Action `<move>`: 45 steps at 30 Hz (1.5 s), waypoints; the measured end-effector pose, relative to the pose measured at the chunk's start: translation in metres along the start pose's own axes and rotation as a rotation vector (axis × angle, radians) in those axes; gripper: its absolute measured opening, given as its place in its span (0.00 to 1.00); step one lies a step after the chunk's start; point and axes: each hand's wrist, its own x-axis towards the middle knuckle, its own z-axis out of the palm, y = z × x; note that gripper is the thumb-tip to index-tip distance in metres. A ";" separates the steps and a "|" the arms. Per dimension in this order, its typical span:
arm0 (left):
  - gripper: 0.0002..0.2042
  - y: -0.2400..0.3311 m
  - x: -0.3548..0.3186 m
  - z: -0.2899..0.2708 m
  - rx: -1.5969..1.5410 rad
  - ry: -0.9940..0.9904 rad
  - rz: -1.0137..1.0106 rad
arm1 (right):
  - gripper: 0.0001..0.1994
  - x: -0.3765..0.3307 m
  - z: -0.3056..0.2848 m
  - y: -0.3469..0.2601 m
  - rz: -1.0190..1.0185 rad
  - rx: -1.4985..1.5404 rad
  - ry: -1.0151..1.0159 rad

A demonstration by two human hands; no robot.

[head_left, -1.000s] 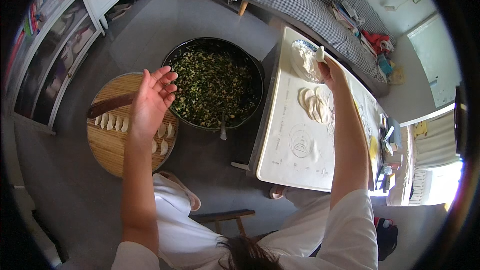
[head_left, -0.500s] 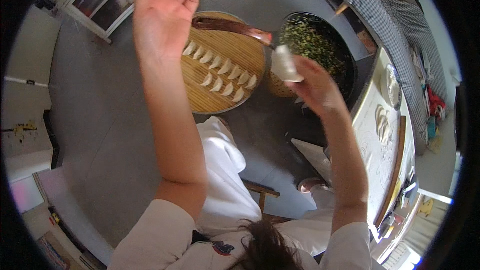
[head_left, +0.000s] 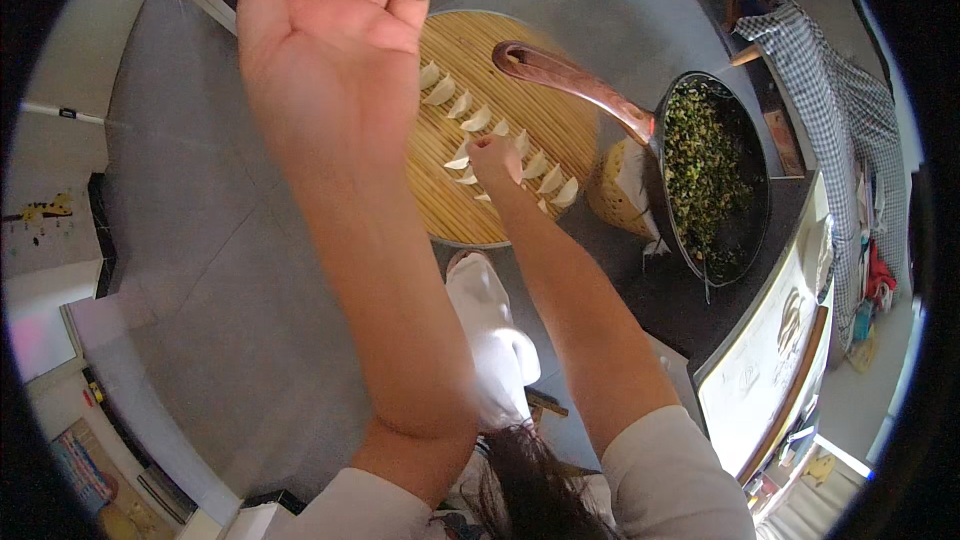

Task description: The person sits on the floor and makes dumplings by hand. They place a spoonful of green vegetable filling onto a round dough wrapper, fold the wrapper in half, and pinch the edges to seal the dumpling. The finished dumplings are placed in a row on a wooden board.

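Dumplings point(head_left: 476, 118) lay on the round wooden board point(head_left: 485, 35), pale and curved, in slanting rows, and some were partly covered by the arm. I had the right hand point(head_left: 494, 159) low over the board among them, its fingers curled downward and just beside one dumpling. I could not tell whether this grip was pinching something, because the fingertips were hidden from me. The left hand point(head_left: 335, 40) I held high, near to the camera, with palm turned up and the grip spread loosely, nothing in it. To the right of the board stood the dark pan point(head_left: 752, 228) with chopped green filling point(head_left: 705, 155), its brown handle point(head_left: 575, 78) pointing toward the board. Farther right was the white worktop point(head_left: 740, 385).
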 end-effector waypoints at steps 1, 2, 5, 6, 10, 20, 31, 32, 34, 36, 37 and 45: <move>0.19 0.000 -0.001 0.002 0.000 -0.003 0.006 | 0.09 -0.002 0.002 -0.005 0.007 -0.066 0.017; 0.19 -0.002 0.000 0.002 -0.008 0.008 -0.008 | 0.09 0.003 0.009 -0.005 0.036 -0.072 -0.010; 0.19 -0.019 0.005 -0.003 -0.054 0.047 -0.050 | 0.10 0.017 0.022 0.007 0.003 -0.067 -0.026; 0.19 -0.021 0.007 -0.003 -0.057 0.049 -0.052 | 0.10 0.018 0.024 0.005 0.021 -0.057 -0.045; 0.19 -0.025 0.007 -0.006 -0.043 0.026 -0.061 | 0.12 0.016 0.024 -0.002 0.056 -0.030 -0.122; 0.23 -0.043 0.023 -0.009 -0.237 -0.392 -0.433 | 0.12 -0.113 -0.113 0.047 -0.324 0.702 -0.147; 0.20 -0.139 -0.067 0.088 0.196 -0.272 -0.712 | 0.12 -0.218 -0.433 0.370 -0.066 0.320 1.016; 0.19 -0.150 -0.071 0.087 0.199 -0.311 -0.748 | 0.11 -0.220 -0.445 0.400 -0.003 0.259 1.015; 0.19 -0.165 -0.077 0.085 0.205 -0.350 -0.811 | 0.12 -0.221 -0.450 0.417 0.011 0.227 0.966; 0.18 -0.175 -0.085 0.090 0.243 -0.398 -0.853 | 0.13 -0.208 -0.451 0.432 -0.068 0.242 0.920; 0.19 -0.179 -0.088 0.090 0.254 -0.423 -0.874 | 0.13 -0.198 -0.447 0.432 -0.134 0.234 0.917; 0.19 -0.201 -0.104 0.094 0.275 -0.466 -0.957 | 0.12 -0.167 -0.449 0.442 -0.051 0.074 0.898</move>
